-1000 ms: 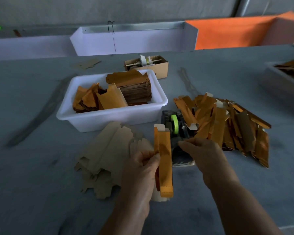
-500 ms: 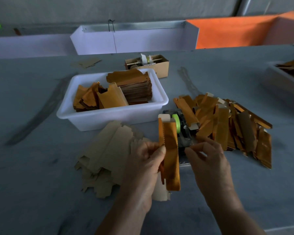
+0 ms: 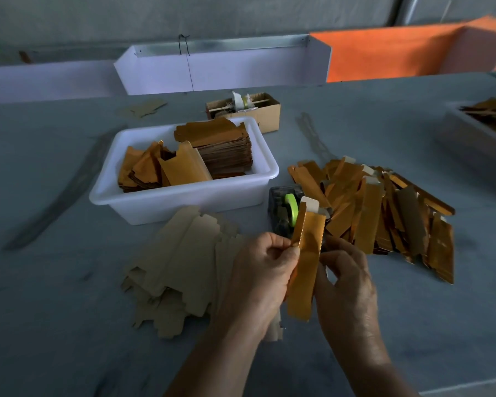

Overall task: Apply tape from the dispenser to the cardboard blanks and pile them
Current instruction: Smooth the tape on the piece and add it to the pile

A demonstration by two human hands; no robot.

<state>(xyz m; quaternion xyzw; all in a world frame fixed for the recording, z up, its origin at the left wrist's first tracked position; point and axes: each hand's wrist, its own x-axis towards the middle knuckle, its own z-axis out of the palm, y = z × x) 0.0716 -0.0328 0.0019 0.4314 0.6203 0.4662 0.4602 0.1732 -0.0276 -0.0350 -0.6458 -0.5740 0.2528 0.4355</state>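
Pinching a folded gold blank (image 3: 305, 270) upright, the left hand (image 3: 262, 277) grips its left edge. The right hand (image 3: 345, 285) pinches its right edge, just before the tape dispenser (image 3: 284, 209).

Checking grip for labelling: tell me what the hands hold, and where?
Both hands, left hand and right hand, pinch one gold blank by its opposite long edges, mid-length.

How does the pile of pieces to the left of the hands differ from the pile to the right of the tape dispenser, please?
The left pile shows dull, plain brown faces; the right pile shows shiny gold ones. The left pile's pieces lie flat and broad; the right pile's pieces are narrow folded strips, scattered at angles. Both rest loose on the grey table.
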